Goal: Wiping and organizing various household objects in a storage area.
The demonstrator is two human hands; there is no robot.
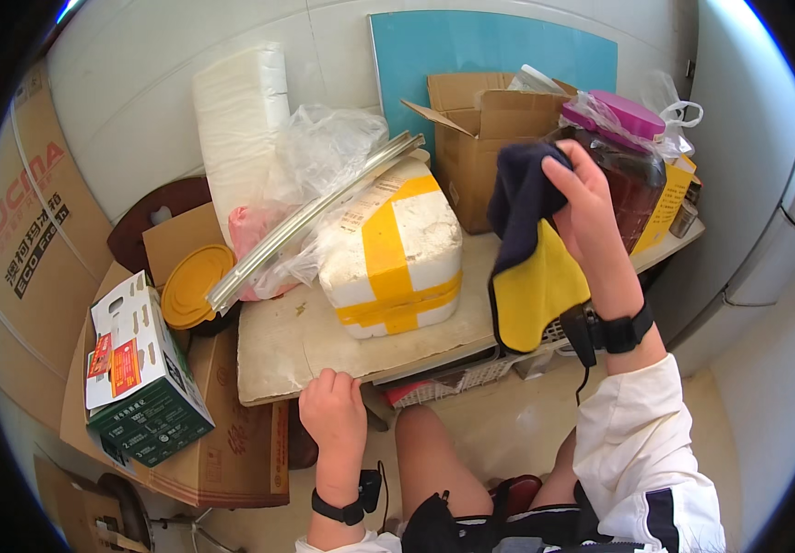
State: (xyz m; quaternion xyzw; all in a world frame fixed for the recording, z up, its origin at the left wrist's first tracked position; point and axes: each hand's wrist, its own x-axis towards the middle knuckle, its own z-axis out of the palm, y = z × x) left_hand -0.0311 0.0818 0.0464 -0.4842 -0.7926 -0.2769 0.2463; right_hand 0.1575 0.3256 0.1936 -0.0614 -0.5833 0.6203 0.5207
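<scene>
My right hand (583, 200) pinches the top of a two-sided cloth (536, 290), dark navy on one face and yellow on the other. The cloth hangs down over the front edge of a worn table (287, 352). My left hand (332, 408) rests at the table's near edge, fingers curled, with no object visible in it; its palm side is hidden. Between the hands, further back, a white foam box (432, 235) bound with yellow tape sits on the tabletop.
Metal strips (314, 221) lean across plastic bags (332, 148) beside the foam box. An open cardboard box (466, 166) and a purple-lidded jar (618, 180) of dark liquid stand behind the cloth. Leftward, a green-and-white carton (152, 387) sits on a large cardboard box (232, 442). A refrigerator (736, 173) borders the right.
</scene>
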